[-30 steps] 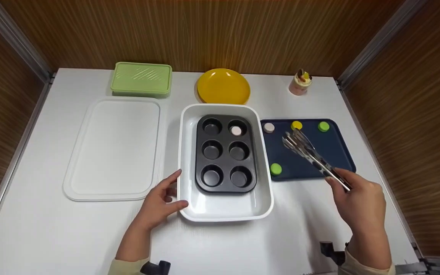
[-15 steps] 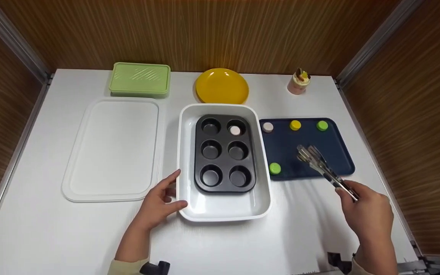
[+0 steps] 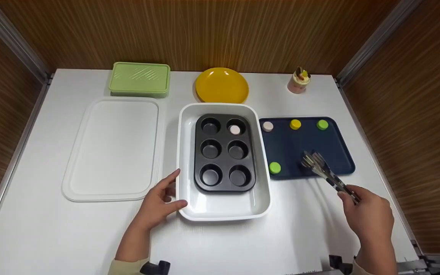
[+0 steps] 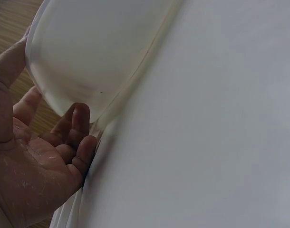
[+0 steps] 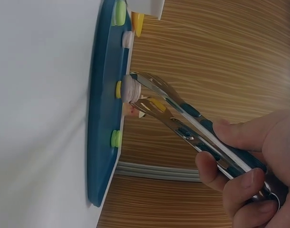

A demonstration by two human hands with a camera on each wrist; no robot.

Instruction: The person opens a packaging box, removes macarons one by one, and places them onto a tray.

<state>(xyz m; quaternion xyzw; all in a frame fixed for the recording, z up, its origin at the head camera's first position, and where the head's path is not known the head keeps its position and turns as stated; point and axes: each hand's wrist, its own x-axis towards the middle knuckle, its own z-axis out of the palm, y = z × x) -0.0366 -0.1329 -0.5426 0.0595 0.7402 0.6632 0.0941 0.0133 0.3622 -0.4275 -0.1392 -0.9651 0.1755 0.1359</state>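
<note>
Deep white baking dish (image 3: pixel 224 211) holds a black muffin tin (image 3: pixel 225 160), with a pale pink macaron (image 3: pixel 235 130) in its far-right cup. My left hand (image 3: pixel 160 204) touches the dish's left rim with thumb and forefinger, its other fingers loosely bent beneath. On the right, my right hand (image 3: pixel 371 214) grips metal tongs (image 3: pixel 332 179) over the navy tray (image 3: pixel 288 149). The right wrist view shows a pale macaron (image 5: pixel 130 89) between the tong tips; from the head it cannot be made out. On the tray lie a pale macaron (image 3: pixel 267 126), a yellow macaron (image 3: pixel 295 124) and green macarons (image 3: pixel 322 125).
A flat white lid (image 3: pixel 115 149) lies left of the dish. Along the back stand a green lidded box (image 3: pixel 139 78), a yellow plate (image 3: pixel 222 86) and a small dessert cup (image 3: pixel 299 82). Wood-grained panels (image 3: pixel 204 34) enclose the table on the sides in view.
My right hand has drawn the tongs back toward the near right, from beside the yellow macaron to over the tray's near part. My left hand has stayed on the dish.
</note>
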